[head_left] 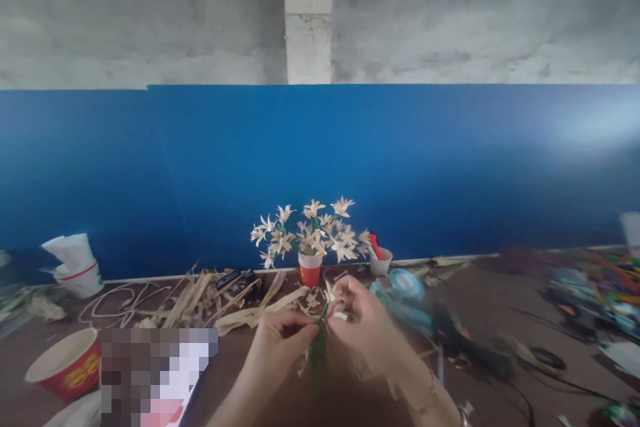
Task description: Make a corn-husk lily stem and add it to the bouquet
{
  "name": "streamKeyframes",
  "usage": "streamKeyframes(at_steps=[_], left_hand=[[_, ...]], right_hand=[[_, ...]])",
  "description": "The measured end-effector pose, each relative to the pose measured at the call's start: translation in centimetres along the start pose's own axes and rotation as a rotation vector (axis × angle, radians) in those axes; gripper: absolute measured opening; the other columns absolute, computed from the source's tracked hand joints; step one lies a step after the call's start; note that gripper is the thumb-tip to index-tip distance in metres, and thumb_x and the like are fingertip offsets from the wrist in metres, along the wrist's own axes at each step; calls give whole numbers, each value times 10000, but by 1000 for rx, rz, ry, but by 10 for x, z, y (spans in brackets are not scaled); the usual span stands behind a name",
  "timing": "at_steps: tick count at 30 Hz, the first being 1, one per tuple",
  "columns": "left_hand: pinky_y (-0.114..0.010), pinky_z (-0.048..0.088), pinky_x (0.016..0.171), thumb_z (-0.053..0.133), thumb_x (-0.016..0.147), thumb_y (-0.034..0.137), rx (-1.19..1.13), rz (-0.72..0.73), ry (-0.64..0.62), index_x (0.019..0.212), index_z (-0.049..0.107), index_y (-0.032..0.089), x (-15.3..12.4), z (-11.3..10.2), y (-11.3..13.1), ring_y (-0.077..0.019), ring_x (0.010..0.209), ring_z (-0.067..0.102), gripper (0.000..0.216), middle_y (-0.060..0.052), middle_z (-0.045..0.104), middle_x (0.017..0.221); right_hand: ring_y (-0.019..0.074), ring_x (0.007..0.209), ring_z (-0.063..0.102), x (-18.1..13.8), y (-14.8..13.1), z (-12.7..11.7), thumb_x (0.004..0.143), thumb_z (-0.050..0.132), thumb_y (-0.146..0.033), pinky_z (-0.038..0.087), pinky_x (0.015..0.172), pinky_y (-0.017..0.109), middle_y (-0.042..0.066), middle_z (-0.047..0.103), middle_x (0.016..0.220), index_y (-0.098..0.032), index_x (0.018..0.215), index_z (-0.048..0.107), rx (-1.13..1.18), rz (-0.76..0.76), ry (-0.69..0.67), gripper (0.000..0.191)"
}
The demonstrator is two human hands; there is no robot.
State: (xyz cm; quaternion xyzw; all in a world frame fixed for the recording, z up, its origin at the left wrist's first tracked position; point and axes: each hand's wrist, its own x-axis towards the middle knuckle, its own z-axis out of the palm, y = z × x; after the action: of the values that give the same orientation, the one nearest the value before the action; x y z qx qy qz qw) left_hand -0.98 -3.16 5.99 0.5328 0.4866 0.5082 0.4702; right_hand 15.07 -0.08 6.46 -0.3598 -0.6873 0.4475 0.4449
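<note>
My left hand (289,339) pinches the green stem (324,312) of a small artificial flower in front of me. At the stem's top are pale, cream petals (331,293), and the fingers of my right hand (357,313) are closed around them. Green material hangs below my left fingertips, blurred. Just behind my hands stands a red and white paper cup (310,270) that holds a bunch of finished-looking cream flowers (320,230) on green stems. Pale scraps lie on the table around the cup.
Dried husk strips (195,297) and a white cable (127,303) lie at left, near a red paper bowl (70,363). A white cup (381,261) with a red-handled tool, a blue tape roll (407,283) and a dark, blurred tool (465,340) lie at right. A blue partition (320,153) stands behind.
</note>
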Motion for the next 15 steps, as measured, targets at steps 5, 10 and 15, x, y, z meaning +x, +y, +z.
streamKeyframes(at_steps=[5, 10, 15], left_hand=[[-203, 270, 395, 630, 629, 253, 76, -30, 26, 573, 677, 126, -2, 1, 0, -80, 365, 390, 147, 20, 520, 417], [-197, 336, 469, 621, 634, 227, 104, 43, 67, 566, 664, 128, -2, -1, 5, -101, 475, 473, 127, -2, 578, 505], [-191, 282, 391, 625, 662, 314, 44, -12, 117, 591, 654, 119, -4, 0, 6, -68, 373, 386, 209, 3, 556, 470]], right_hand=[[91, 599, 477, -3, -3, 5, 650, 534, -106, 391, 570, 204, -73, 479, 636, -216, 798, 417, -61, -11, 42, 218], [124, 708, 534, -2, 0, 0, 699, 552, -166, 428, 640, 239, -19, 568, 760, -208, 918, 487, -38, 3, 15, 232], [148, 756, 574, 1, 7, -3, 672, 635, -218, 455, 694, 271, 7, 613, 824, -205, 1145, 463, 80, 120, -82, 504]])
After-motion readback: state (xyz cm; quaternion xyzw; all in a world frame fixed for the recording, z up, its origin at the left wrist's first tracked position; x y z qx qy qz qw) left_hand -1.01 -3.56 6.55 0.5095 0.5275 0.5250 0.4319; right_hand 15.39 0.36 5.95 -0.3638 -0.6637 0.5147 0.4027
